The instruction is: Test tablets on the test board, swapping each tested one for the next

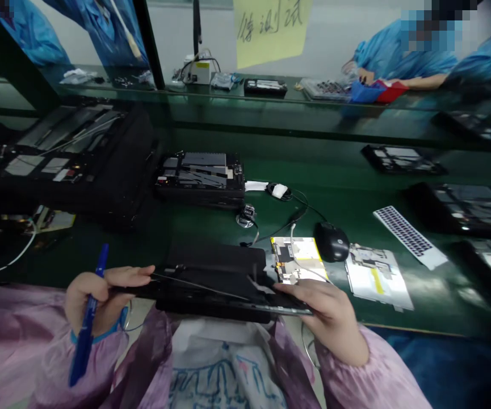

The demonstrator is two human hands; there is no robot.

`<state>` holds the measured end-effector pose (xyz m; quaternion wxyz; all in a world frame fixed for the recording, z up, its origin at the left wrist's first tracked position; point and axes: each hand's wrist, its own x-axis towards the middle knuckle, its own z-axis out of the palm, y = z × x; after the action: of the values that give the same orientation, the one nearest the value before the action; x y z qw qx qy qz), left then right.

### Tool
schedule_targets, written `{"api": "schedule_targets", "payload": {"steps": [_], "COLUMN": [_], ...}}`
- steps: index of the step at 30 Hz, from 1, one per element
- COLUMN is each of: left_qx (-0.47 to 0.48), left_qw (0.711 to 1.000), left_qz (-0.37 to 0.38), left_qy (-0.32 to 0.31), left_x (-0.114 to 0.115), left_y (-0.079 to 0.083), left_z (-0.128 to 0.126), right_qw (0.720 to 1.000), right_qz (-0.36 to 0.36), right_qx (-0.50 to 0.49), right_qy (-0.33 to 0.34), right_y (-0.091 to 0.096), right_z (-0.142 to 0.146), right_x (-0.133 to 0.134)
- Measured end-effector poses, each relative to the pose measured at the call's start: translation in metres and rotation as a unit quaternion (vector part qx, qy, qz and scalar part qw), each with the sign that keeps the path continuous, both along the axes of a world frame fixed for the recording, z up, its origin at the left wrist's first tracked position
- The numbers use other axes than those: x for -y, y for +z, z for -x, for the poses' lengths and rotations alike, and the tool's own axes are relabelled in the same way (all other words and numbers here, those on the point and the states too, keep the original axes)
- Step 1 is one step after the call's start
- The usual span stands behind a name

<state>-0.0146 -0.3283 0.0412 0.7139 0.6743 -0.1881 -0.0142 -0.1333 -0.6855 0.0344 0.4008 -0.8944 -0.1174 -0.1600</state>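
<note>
My left hand (104, 292) is closed on the left end of a thin black panel (215, 289), which resembles a tablet screen seen edge-on. A blue marker pen (87, 329) is also tucked between the fingers of that hand, slanting downward. At the other end, my right hand (328, 312) grips the panel between thumb and fingers. The panel is tilted, and its underside is hidden. Under and behind it lies a flat black pad (217, 257) on the green bench. A blue band (100, 335) circles my left wrist.
Beyond the pad stand a stack of opened tablets (202, 193) and a larger black stack (121, 165). To the right lie an opened white-and-yellow device (300, 250), a black mouse (332, 241), a metal plate (381, 278) and a label sheet (407, 236). Co-workers in blue sit across the bench.
</note>
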Motion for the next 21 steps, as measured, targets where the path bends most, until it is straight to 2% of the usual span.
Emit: {"api": "schedule_targets", "payload": {"steps": [3, 5, 7, 9, 12, 14, 18, 21], "left_qx": [0.145, 0.142, 0.129, 0.154, 0.206, 0.219, 0.19, 0.12], "left_qw": [0.984, 0.974, 0.966, 0.953, 0.92, 0.907, 0.91, 0.94], "left_qz": [-0.105, -0.17, -0.214, -0.246, -0.315, -0.342, -0.35, -0.303], "left_qy": [-0.018, -0.047, -0.067, -0.086, -0.111, -0.109, -0.115, -0.106], "left_x": [-0.002, 0.0, -0.001, -0.007, -0.016, -0.017, -0.013, -0.007], "left_y": [0.003, -0.002, -0.015, -0.033, -0.059, -0.067, -0.058, -0.045], "left_z": [0.009, 0.013, 0.018, 0.024, 0.033, 0.036, 0.034, 0.033], "right_qw": [0.997, 0.995, 0.996, 0.998, 0.996, 0.989, 0.972, 0.968], "right_qz": [0.03, 0.05, 0.058, 0.06, 0.077, 0.108, 0.174, 0.209], "right_qx": [0.057, 0.079, 0.072, 0.036, 0.0, -0.006, -0.025, -0.042], "right_qy": [-0.039, -0.036, -0.017, -0.008, -0.053, -0.102, -0.155, -0.135], "right_y": [-0.012, -0.025, -0.04, -0.054, -0.071, -0.077, -0.074, -0.068], "right_z": [0.006, 0.007, 0.008, 0.012, 0.016, 0.015, 0.004, -0.008], "right_x": [0.003, 0.002, -0.001, -0.004, -0.013, -0.022, -0.051, -0.073]}}
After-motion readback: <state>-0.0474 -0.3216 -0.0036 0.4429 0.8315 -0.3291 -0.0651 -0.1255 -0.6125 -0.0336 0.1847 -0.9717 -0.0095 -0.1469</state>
